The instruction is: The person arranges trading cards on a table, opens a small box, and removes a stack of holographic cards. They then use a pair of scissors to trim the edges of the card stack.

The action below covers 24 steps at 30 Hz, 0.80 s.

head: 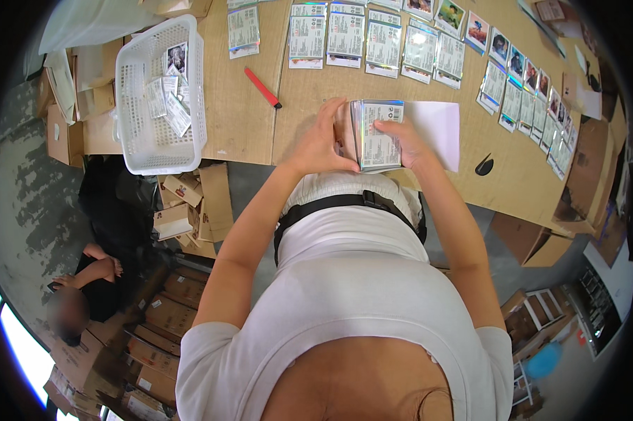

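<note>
A stack of cards in clear sleeves (374, 144) stands between my two hands at the table's near edge; printed labels show on its upper face. My left hand (324, 144) cups the stack's left side, with the thumb at its lower corner. On the right, my right hand (408, 142) grips the other side, its thumb lying across the top label. A white sheet of paper (440, 134) lies just right of that hand and partly under it. Beyond the stack, several sleeved card packs (345, 34) lie in rows, some label side up.
A white plastic basket (199, 100) holding loose sleeved cards stands at the left. A red utility knife (262, 87) rests on the wooden table (232, 121). At the right lies a small black cutter (484, 166). A person (100, 268) sits at lower left near cardboard boxes (177, 300).
</note>
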### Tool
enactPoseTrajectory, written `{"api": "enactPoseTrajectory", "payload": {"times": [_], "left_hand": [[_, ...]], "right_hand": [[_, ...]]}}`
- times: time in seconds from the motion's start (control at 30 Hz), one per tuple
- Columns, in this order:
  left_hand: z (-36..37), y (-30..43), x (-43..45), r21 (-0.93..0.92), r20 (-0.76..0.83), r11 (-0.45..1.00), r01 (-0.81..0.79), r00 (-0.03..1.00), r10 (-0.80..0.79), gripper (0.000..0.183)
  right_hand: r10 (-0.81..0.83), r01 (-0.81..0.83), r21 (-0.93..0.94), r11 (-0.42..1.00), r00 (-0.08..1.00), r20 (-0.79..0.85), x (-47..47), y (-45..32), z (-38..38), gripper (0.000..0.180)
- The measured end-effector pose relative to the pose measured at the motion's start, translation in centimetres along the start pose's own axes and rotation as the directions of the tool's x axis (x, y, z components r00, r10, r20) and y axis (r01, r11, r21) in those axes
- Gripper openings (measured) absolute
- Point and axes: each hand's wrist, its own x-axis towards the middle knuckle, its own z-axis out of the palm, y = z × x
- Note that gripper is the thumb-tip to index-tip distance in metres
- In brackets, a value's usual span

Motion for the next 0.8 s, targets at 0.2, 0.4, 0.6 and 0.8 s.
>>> {"api": "enactPoseTrajectory", "payload": {"times": [0.2,0.4,0.6,0.8], "left_hand": [[0.6,-1.3,-0.6,-0.061,0.049,0.994,0.093,0.995,-0.090,0.105],[1.4,-0.7,-0.7,0.003,-0.017,0.998,0.065,0.998,-0.065,0.088],[0.0,3.0,-1.2,-0.059,-0.201,0.993,-0.101,0.976,0.087,0.072],[1.5,10.9,-2.1,-0.991,0.099,0.099,0.084,0.982,0.163,0.059]], "right_hand": [[-0.074,0.003,0.223,0.975,0.948,0.311,0.4,1.4,-2.7,0.070],[-0.294,0.092,0.383,0.919,0.807,0.512,-1.5,0.0,-0.3,0.079],[-0.510,0.500,0.103,0.860,0.838,0.195,-6.3,-1.7,3.5,0.078],[-0.567,0.562,0.127,0.818,0.746,0.351,-9.1,-2.2,5.9,0.070]]}}
